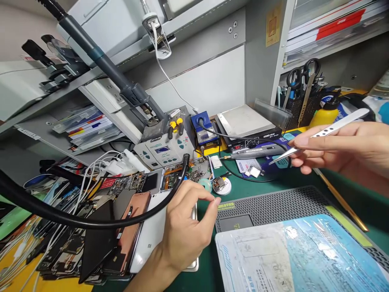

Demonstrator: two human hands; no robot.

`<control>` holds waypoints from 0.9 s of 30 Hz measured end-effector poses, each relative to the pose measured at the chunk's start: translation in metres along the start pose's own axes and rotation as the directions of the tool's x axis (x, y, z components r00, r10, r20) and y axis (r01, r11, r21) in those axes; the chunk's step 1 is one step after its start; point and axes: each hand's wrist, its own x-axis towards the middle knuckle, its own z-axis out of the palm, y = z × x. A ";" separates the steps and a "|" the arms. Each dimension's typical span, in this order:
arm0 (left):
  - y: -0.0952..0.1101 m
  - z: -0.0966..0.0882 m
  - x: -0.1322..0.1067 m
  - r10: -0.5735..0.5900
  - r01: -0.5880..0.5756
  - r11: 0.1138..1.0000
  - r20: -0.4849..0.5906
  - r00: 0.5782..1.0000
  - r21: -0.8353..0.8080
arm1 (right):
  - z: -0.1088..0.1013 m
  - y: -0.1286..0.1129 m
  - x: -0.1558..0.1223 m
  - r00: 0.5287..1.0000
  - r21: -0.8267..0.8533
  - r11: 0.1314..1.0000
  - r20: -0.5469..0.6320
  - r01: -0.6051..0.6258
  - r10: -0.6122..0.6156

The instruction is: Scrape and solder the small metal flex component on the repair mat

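My left hand point(185, 227) hovers low at centre, thumb and forefinger pinched together; whatever sits between them is too small to make out. It hangs over a white phone point(152, 235) lying back-up and beside a small round tin point(221, 185) with parts in it. My right hand point(337, 150) is raised at the right and grips white tweezers point(322, 134), their tips pointing left above the green mat. An opened phone with bare circuit boards point(191, 170) lies just behind my left hand.
A thick black hose point(91, 221) arcs across the left. A pile of phones and cables point(75, 227) fills the left. A grey silicone work mat point(273, 205) and a plastic package point(298, 259) lie in front. A soldering station point(164, 151), hot plate point(246, 121) and tool cup point(300, 101) stand behind.
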 end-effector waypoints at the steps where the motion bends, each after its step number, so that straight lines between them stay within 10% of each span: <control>1: 0.000 0.000 0.000 -0.001 0.001 1.000 0.000 1.000 -0.002 | 0.000 0.000 0.000 1.000 0.000 1.000 -0.010 -0.001 0.001; 27: -0.004 -0.003 -0.002 0.000 0.000 1.000 -0.047 0.999 -0.005 | -0.003 0.006 0.009 0.997 -0.031 0.997 -0.019 0.071 -0.072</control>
